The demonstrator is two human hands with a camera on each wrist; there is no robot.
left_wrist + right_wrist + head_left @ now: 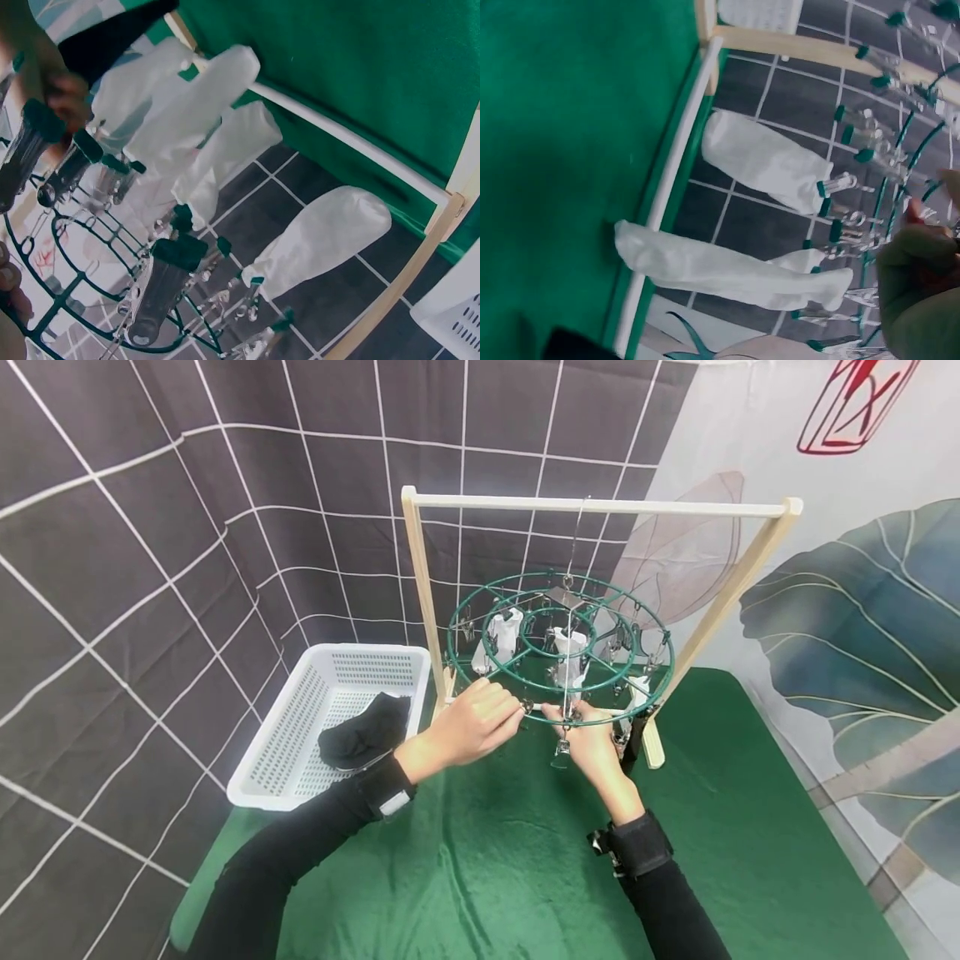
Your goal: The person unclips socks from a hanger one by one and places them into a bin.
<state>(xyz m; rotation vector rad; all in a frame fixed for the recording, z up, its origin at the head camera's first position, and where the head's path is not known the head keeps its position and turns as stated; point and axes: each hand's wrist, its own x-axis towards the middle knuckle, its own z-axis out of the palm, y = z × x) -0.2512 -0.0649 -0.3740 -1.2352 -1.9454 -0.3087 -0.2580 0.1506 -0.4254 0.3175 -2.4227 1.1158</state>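
A table under smooth green cloth (487, 877) spreads beneath both hands. A pale wooden rack (600, 507) stands just beyond them, and a perforated white plastic basket (262, 789) sits left of the left hand (476, 722). The round green hanger (564, 598) hangs before them, its rings nearly level, its hook pointing straight up. The left hand curls around its near rim; the right hand (592, 747) touches there, its grip unclear. Beyond, soft white socks (506, 627) hang lengthwise downward from metal clips (562, 747); a black sock (637, 739) hangs right of the right hand.
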